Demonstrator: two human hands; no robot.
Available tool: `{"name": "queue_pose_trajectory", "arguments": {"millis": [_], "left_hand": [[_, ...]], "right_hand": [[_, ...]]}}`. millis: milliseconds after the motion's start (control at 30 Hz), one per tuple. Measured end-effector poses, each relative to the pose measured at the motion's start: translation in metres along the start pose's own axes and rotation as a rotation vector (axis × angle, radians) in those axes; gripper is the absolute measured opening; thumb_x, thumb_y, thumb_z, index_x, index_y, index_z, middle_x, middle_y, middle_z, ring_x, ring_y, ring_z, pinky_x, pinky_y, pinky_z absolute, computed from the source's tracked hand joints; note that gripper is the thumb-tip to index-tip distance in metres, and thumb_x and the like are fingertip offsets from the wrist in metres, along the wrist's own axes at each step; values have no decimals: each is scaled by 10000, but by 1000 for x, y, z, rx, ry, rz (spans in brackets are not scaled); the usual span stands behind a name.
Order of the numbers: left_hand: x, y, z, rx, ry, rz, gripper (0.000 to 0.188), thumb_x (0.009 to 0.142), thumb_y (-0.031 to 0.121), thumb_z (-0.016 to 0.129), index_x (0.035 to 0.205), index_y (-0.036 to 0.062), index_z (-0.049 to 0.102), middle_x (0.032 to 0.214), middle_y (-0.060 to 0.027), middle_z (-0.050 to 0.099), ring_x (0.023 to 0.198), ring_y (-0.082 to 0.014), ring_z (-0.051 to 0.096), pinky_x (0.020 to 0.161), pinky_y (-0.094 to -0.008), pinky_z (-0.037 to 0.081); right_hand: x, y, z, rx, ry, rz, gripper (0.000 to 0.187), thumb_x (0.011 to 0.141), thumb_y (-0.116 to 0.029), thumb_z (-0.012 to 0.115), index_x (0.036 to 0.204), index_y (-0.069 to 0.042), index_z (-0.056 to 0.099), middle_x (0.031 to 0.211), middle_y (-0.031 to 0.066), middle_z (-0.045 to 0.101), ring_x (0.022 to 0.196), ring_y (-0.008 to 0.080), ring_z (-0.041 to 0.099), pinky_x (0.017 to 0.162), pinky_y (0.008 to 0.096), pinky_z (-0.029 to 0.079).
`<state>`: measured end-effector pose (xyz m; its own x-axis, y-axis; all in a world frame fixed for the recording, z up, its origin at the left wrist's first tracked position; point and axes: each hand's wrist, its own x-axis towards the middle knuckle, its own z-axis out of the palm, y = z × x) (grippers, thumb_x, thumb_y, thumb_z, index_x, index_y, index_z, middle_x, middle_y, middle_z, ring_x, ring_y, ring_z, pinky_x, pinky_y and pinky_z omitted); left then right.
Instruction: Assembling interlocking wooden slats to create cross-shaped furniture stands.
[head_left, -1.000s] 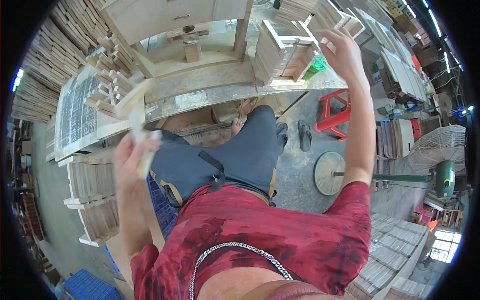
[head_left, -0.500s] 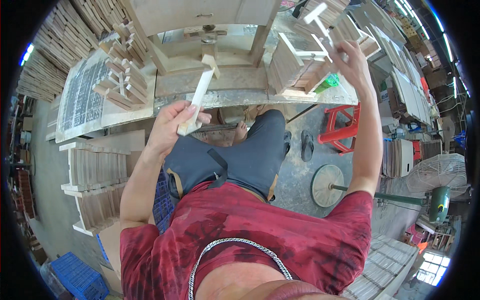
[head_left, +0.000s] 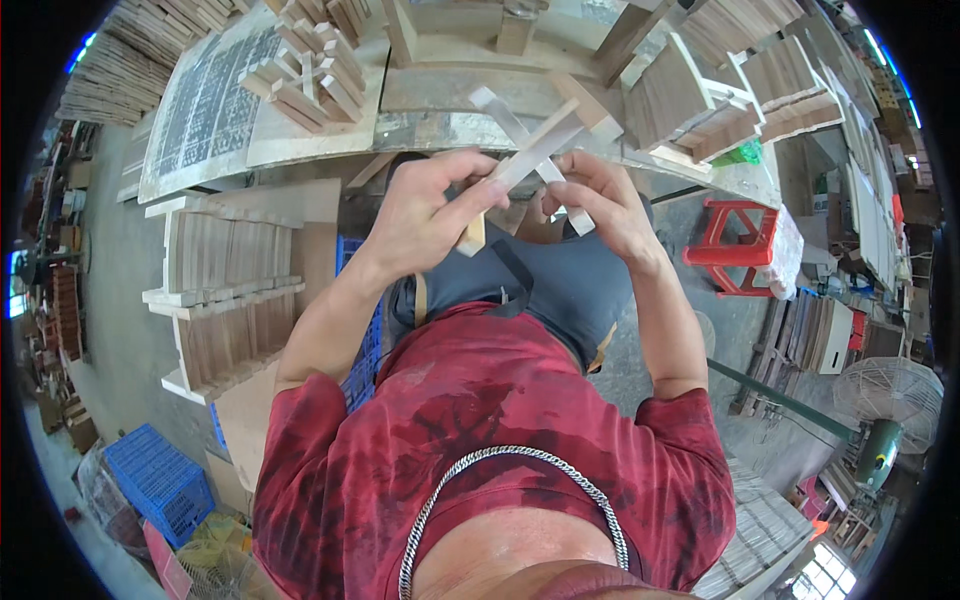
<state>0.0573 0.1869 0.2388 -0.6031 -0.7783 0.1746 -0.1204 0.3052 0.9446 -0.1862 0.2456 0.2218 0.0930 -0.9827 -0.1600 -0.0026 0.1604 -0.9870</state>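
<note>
Across the top of the frame a worn tabletop [head_left: 425, 132] is spread, and below its left end slatted wooden frames [head_left: 225, 252] are stacked. Box-like wooden frames [head_left: 668, 102] are stood at the upper right, a red stool [head_left: 738, 245] is seen below them, and a cluster of short wooden pieces [head_left: 312, 88] is set at the upper left.

Near the upper middle of the frame, the left hand [head_left: 425, 210] and the right hand [head_left: 608, 205] have just been brought close together from well apart, the right one in from the upper right. By this, two wooden pieces are crossed in front of the body; it is judged that they are now being handled as a pair.

The left hand is closed in a pinch on the lower part of a pale wooden bar [head_left: 522, 167], which is slanted toward the upper right, its lower end left protruding beneath the fingers. The right hand is partly curled, and a pale wooden strip [head_left: 503, 115] is gripped near its lower end, its far end pointed to the upper left. Whether the two are touching at the crossing cannot be told.
</note>
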Motion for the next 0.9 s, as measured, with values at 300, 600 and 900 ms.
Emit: {"name": "queue_pose_trajectory", "arguments": {"millis": [300, 600, 900], "left_hand": [[27, -48, -7, -365, -197, -368, 274, 988, 226, 643, 1080, -25, 701, 859, -38, 710, 734, -71, 611, 661, -220, 464], [54, -70, -7, -480, -241, -455, 316, 960, 288, 678, 1014, -20, 721, 806, -61, 710, 678, -87, 635, 622, -217, 473], [86, -79, -23, -501, -282, -608, 337, 984, 243, 637, 1086, -75, 676, 908, -120, 712, 826, -182, 695, 810, -316, 554]], "right_hand": [[24, 19, 5, 190, -102, 1, 143, 912, -148, 646, 936, -8, 644, 767, -1, 629, 712, 66, 555, 643, 228, 422], [40, 30, 3, 199, 69, -80, 170, 905, -139, 628, 795, -9, 622, 686, -21, 552, 634, 52, 461, 550, 252, 348], [78, 63, 4, 311, 158, -100, 293, 916, -253, 530, 842, 4, 651, 650, 48, 590, 541, 116, 512, 516, 253, 384]]}}
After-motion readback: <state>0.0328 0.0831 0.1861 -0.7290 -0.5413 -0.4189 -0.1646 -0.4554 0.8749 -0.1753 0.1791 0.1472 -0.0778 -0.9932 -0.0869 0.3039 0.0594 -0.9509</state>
